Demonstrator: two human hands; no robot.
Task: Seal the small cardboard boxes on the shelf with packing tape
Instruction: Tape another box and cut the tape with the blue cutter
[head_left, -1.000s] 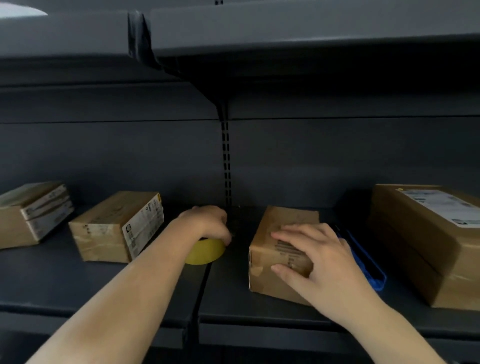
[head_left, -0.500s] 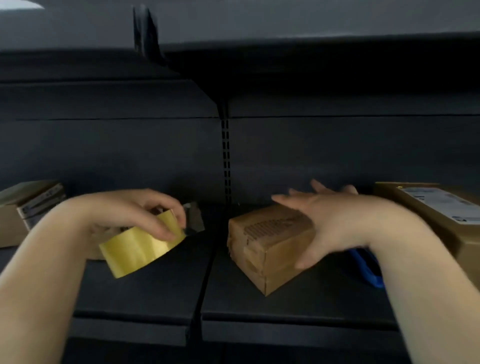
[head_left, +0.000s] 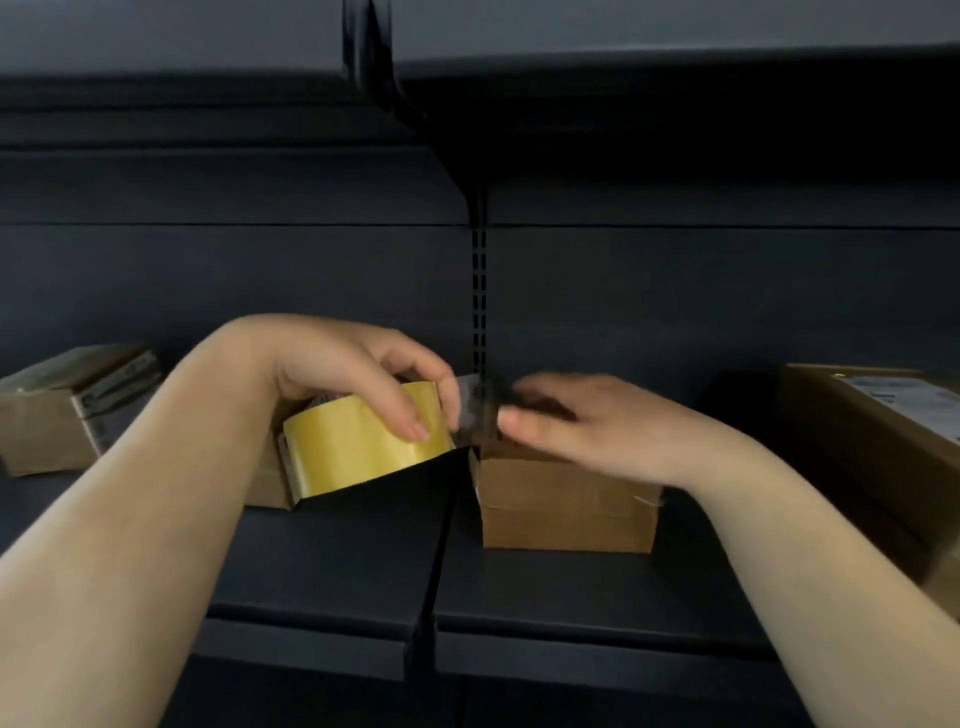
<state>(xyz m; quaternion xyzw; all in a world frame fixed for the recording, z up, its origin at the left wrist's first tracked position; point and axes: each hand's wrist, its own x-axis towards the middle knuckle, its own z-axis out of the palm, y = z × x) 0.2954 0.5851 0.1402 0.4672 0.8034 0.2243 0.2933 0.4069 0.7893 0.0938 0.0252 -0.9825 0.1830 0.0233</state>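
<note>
My left hand (head_left: 358, 374) grips a yellow roll of packing tape (head_left: 363, 441), held above the shelf left of centre. A short clear strip of tape (head_left: 470, 410) runs from the roll to my right hand (head_left: 582, 421), whose fingertips pinch its free end. Below my right hand a small cardboard box (head_left: 566, 509) sits on the dark shelf (head_left: 545, 608), long side facing me. The box's top is mostly hidden by my right hand. Another small cardboard box (head_left: 265, 483) lies behind my left forearm, mostly hidden.
A cardboard box (head_left: 57, 415) with a label lies at the far left of the shelf. A larger labelled box (head_left: 872, 441) stands at the right edge. An upper shelf (head_left: 623, 36) hangs overhead, and a slotted upright (head_left: 479, 291) runs down the back panel.
My left hand lifted the tape roll from the shelf and carried it right. My right hand turned the centre box square to me, then moved to the roll and took the tape's end.
</note>
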